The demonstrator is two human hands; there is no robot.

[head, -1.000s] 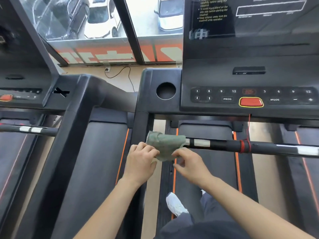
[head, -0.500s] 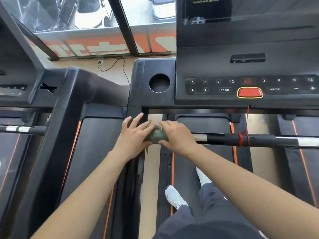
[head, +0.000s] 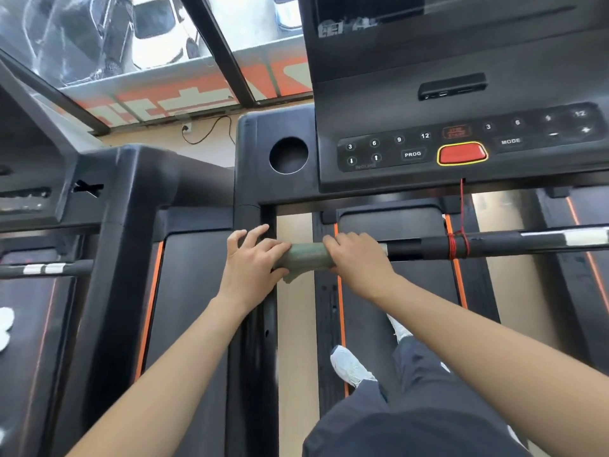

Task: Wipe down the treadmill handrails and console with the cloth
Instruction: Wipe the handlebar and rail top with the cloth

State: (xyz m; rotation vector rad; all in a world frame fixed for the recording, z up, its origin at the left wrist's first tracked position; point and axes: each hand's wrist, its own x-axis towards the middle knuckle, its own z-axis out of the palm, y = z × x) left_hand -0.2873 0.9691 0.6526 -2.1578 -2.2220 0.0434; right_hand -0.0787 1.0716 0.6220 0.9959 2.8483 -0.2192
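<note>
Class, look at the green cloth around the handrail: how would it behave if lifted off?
Probably floppy: the cloth wraps around the handrail and a corner droops below. Likely light, since it bunches easily between the left hand and right hand.

handrail [head: 494, 247] under cloth [head: 306, 257] hidden

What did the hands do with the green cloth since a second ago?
A second ago the cloth hung loose over the bar's end, pinched by both hands. Now it is wrapped round the bar, the left hand and right hand pressing on either side. The red cord stayed put.
</note>
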